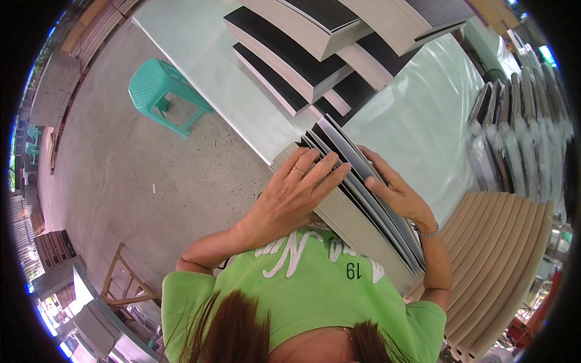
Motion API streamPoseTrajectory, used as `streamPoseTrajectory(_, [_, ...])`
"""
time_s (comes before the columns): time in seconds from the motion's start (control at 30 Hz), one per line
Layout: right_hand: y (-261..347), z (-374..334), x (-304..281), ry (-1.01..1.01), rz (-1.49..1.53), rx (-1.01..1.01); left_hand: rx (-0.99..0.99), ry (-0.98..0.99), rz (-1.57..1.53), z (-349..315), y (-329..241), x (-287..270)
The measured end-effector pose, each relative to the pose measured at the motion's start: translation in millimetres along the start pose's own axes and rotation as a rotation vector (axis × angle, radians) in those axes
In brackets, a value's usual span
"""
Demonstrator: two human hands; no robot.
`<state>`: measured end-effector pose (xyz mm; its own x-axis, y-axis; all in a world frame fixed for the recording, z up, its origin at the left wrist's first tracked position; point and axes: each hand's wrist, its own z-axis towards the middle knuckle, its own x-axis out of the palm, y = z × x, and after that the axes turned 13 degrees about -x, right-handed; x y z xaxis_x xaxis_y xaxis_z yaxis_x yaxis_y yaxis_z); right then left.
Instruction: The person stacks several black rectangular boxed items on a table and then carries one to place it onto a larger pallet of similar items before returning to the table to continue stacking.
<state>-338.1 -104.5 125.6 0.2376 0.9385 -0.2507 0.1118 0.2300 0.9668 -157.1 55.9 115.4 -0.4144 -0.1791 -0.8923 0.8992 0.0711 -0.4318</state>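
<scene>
A thick stack of grey boards with black faces (363,218) stands on edge against my body at the table's near edge. Its sheets fan apart toward the right. My left hand (299,184) lies across the top edges, fingers bent over them and fingertips in among the dark sheets. On the right side, my right hand (396,187) grips the outermost sheets, thumb on the near side and fingers around the far side. Beyond both hands, more black-faced board stacks (290,51) lie piled crosswise on the table.
The pale, plastic-covered table (405,133) runs away from me. A green stool (160,91) stands on the concrete floor to the left. Curved tan boards (502,260) stand in a row at the right, with plastic-wrapped bundles (520,133) behind. A wooden frame (124,281) is at lower left.
</scene>
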Motion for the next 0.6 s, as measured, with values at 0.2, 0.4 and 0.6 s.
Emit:
streamPoseTrajectory(0.2, [4.6, 1.1, 1.2, -0.003, 0.005, 0.021, -0.001, 0.016, 0.011, 0.5, 0.2, -1.1])
streamPoseTrajectory(0.4, [8.2, -0.8, -6.5, -0.013, -0.091, 0.052, 0.007, 0.011, -0.004, -3.8, 3.0, 1.0])
streamPoseTrajectory(0.6, [6.2, -2.4, 0.8, -0.011, -0.073, -0.009, -0.011, 0.041, 0.072, 5.9, -5.2, -2.5])
